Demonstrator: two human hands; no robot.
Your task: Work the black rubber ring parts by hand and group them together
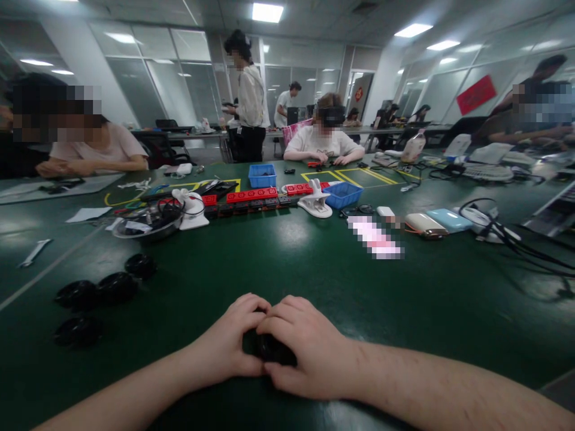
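Near the table's front edge, my left hand [236,335] and my right hand [308,344] are curled around a black round part [275,349]. Its top shows between my fingers and thumbs; the rest is hidden, so its exact kind is unclear. The fingertips of both hands meet at the far side of it, and the thumbs come together at the near side. Off to the left on the green tabletop [215,269] lie several glossy black ring-shaped parts, among them one at the front [78,331] and one at the back [141,266].
A metal bowl [146,232] of parts, a red-and-black power strip [251,196], a white clip stand [316,203] and blue bins [262,175] line the middle. A wrench [35,252] lies left. Power banks [424,226] and cables are at right. Other people sit across the table.
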